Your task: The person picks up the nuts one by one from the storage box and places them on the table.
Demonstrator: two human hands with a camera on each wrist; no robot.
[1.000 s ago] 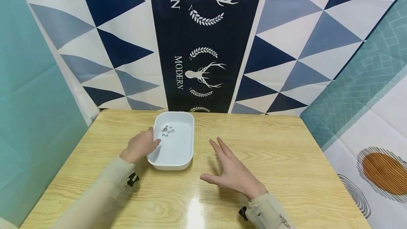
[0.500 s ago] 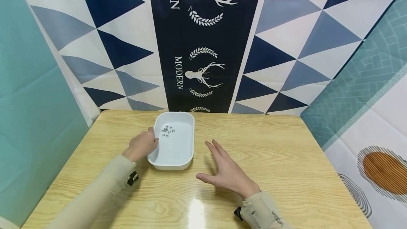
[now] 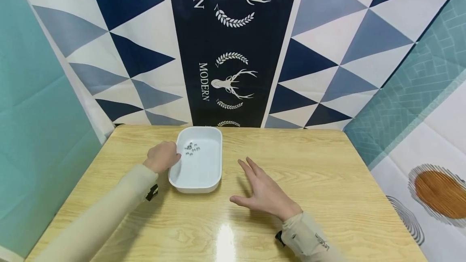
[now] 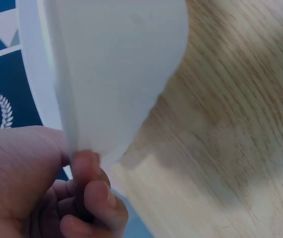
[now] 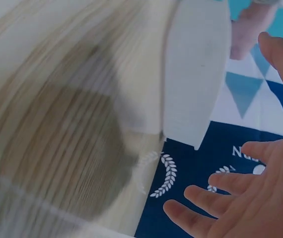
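Observation:
A white rectangular plastic basin (image 3: 198, 190) stands toward the back of the table, left of centre. Inside lie several small shiny pieces (image 3: 191, 148), clear or silvery, too small to tell their kind. My left hand (image 3: 161, 157) grips the basin's left rim. In the left wrist view, the fingers (image 4: 102, 201) curl beneath the rim of the basin wall (image 4: 116, 74), with the thumb side over it. My right hand (image 3: 267, 193) hovers over the table to the right of the basin, fingers spread and holding nothing. The right wrist view shows that hand (image 5: 265, 193) apart from the basin (image 5: 193, 74).
The light wooden table (image 3: 313, 165) reaches the patterned cloth (image 3: 233, 51) hanging behind it. A teal cloth (image 3: 43, 132) borders the left side, and another patterned cloth (image 3: 407, 144) the right. Black wrist devices (image 3: 152, 192) sit on both sleeves.
My left thumb has drawn in from over the basin's inside to its rim, and the hand moved slightly back. The right hand drifted left, then back right. The basin has hardly moved.

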